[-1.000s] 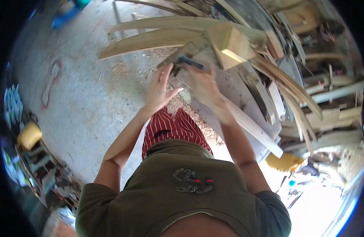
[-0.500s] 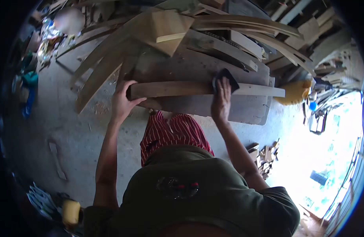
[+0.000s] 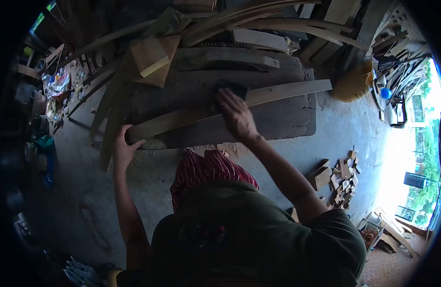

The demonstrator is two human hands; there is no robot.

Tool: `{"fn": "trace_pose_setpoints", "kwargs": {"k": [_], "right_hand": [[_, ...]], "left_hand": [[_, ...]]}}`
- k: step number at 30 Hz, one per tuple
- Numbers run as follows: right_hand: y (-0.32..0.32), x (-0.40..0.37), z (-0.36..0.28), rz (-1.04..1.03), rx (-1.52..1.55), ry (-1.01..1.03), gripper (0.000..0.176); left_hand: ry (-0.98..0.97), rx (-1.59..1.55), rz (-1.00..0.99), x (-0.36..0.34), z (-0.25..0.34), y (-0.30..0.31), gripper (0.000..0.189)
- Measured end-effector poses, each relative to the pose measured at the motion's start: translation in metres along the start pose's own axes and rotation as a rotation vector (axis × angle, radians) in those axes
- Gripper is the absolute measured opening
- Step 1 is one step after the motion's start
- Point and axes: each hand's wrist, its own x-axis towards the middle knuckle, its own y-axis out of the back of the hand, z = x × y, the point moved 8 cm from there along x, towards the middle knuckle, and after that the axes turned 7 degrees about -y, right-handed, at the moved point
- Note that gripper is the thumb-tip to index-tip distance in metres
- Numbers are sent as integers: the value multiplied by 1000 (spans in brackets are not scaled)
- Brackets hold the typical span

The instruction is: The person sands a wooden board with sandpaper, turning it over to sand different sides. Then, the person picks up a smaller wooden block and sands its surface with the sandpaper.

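A long, slightly curved wooden slat lies slantwise across a worn board worktop, its right end reaching past the worktop's edge. My left hand is closed round the slat's left end, thumb on the near side. Over the middle of the slat, my right hand presses a dark sheet that looks like sandpaper, fingers together on top of it. Part of the sheet and the slat beneath are hidden by that hand.
Wooden blocks and curved slats lie along the worktop's far side. A yellow container stands beyond its right end. Wood offcuts are heaped on the floor at right. Long boards lean at left.
My right hand and the dark sheet have slid left along the slat. The slat now sits at more of a slant, its left end nearer me; the camera view has also shifted.
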Motion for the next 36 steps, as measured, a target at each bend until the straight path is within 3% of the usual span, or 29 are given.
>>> {"fn": "trace_pose_setpoints", "kwargs": {"k": [4,5,7,9,11,14,16,21,23,25,27,31,34,36], "right_hand": [[62,-13,152,150,-279,-118,45],[84,-23,193,256,-303,-244,43],[111,-29,241,319,-363,-323,41],[104,-25,211,358,-314,-372,42],[69,-19,145,312,-231,-233,42],[15,-19,32,57,40,4,44],[3,-20,-2,-84,127,94,48],[51,-3,92,82,-50,-8,40],[66,2,141,161,-95,-113,42],[66,8,147,201,-127,-108,41],[64,12,149,241,-168,-107,41],[52,32,159,266,-160,-122,41],[44,47,176,163,3,-263,38],[49,39,184,210,-26,-250,37]], "left_hand": [[13,27,9,-2,-9,-6,56],[-13,22,17,-2,-11,-7,57],[-24,12,26,0,-15,-7,58],[-5,35,40,-4,-17,-6,60],[-27,49,53,-4,-18,-5,63],[-94,37,131,-5,-12,-2,64],[-9,46,66,-5,-7,2,64],[67,-131,-105,-14,-32,-7,65],[16,-56,-47,-20,-40,-13,64],[-40,18,6,-22,-37,-13,64],[-166,132,240,-28,-22,-1,60],[-1,-146,304,-28,-23,-15,51],[-42,-52,327,-20,-14,-13,52],[-84,83,278,-25,-5,-10,55]]}}
